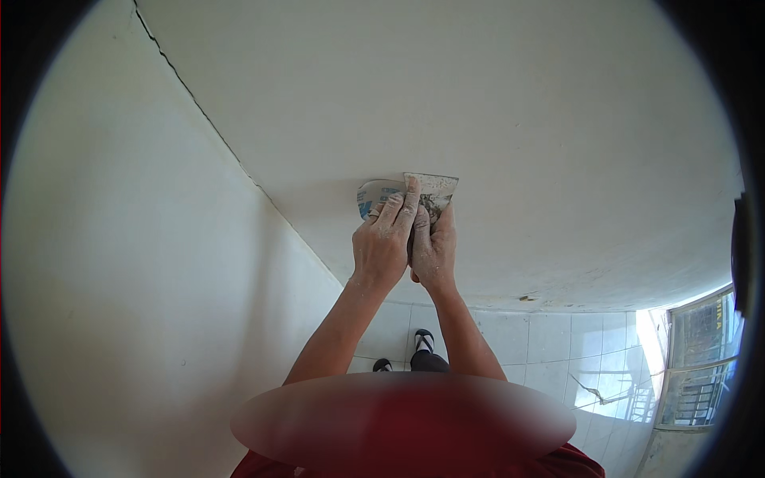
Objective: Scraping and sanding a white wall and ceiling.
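My right hand (435,248) grips a putty knife (439,186) with its thumb along the near side of the blade. The wide metal blade points up the wall and is crusted with pale and dark residue. Beside it, my left hand (383,248) has a rounded piece of sandpaper (372,194) under its fingers, its printed backing showing. A fingertip of that hand rests on the blade's left part. Pale dust coats the fingers of both hands. The knife's handle is mostly hidden between my palms. Behind them is a white plastered wall (538,149); contact with it cannot be told.
A second white wall (131,257) meets it at left, with a dark crack (197,104) along the upper corner. Below are tiled floor (508,334) and my sandaled feet (424,340). A window (696,370) stands at right. A small hole (528,298) marks the lower wall.
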`<state>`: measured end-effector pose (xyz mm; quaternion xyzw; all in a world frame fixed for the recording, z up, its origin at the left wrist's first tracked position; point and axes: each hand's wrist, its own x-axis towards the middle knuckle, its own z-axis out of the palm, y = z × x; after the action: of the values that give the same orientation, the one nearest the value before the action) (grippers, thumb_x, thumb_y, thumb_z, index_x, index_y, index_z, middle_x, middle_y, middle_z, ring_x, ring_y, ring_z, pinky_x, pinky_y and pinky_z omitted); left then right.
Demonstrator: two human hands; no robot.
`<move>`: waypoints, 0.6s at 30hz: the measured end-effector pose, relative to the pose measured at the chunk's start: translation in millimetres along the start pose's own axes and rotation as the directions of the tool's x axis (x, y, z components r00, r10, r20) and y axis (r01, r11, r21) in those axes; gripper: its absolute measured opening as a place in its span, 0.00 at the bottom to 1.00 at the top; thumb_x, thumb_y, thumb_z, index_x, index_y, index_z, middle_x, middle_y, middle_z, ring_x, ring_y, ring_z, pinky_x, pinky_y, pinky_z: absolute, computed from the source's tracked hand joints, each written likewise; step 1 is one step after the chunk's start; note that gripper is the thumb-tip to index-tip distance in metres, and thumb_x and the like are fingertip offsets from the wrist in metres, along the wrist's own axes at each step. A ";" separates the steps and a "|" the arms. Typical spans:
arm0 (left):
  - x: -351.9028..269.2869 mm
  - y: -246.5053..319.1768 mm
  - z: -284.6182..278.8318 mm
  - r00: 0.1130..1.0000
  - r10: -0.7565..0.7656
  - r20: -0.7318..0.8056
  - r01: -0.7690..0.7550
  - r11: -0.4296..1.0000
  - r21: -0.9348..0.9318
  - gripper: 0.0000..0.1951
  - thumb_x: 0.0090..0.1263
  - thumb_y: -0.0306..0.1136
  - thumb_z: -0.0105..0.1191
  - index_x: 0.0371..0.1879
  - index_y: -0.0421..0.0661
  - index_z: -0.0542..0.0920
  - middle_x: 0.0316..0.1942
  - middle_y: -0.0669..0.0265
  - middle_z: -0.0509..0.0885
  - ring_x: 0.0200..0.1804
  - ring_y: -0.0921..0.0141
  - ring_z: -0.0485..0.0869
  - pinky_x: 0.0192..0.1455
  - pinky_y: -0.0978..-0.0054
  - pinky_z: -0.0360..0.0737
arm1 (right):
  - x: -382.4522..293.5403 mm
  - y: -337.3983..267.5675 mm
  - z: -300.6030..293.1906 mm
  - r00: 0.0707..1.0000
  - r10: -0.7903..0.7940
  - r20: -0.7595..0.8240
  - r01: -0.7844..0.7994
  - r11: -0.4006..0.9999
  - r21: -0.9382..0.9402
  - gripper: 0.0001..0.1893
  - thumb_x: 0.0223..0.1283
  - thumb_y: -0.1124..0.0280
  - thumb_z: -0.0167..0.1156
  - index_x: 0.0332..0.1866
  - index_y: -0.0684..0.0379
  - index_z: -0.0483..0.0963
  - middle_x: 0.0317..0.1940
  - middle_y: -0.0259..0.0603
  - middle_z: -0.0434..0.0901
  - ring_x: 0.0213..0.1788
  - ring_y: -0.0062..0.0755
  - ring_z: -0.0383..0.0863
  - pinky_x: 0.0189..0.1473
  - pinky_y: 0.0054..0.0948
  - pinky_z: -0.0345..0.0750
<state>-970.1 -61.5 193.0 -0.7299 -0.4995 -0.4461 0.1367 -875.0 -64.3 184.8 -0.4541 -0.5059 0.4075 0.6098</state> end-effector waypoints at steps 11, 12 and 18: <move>0.8 -15.8 6.0 0.990 0.118 -0.079 -0.117 0.993 0.007 0.26 0.62 0.28 0.59 0.63 0.43 0.81 0.48 0.57 0.85 0.44 0.60 0.88 0.43 0.66 0.87 | 2.0 13.4 -3.1 0.998 0.008 0.058 -0.013 0.995 0.094 0.14 0.78 0.70 0.50 0.61 0.65 0.66 0.39 0.39 0.80 0.34 0.22 0.76 0.36 0.27 0.76; 0.3 -14.5 5.6 0.989 0.109 -0.103 -0.107 0.994 0.026 0.25 0.62 0.28 0.59 0.62 0.43 0.81 0.48 0.57 0.86 0.44 0.60 0.88 0.43 0.66 0.87 | 0.7 12.7 -1.8 0.999 -0.031 0.044 0.029 0.998 0.063 0.14 0.78 0.70 0.50 0.61 0.65 0.66 0.39 0.39 0.81 0.36 0.23 0.77 0.38 0.28 0.77; 9.2 -10.9 4.1 0.989 0.125 -0.076 -0.124 0.992 0.023 0.24 0.64 0.29 0.59 0.62 0.41 0.81 0.46 0.54 0.87 0.44 0.59 0.88 0.45 0.66 0.88 | 3.8 18.2 -1.6 0.991 -0.135 0.016 0.136 0.990 -0.038 0.12 0.80 0.65 0.47 0.59 0.60 0.65 0.25 0.31 0.75 0.13 0.13 0.65 0.09 0.21 0.61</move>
<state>-976.2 -48.2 195.3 -0.7406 -0.4514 -0.4600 0.1900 -873.5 -56.2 168.1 -0.4278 -0.5475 0.3582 0.6236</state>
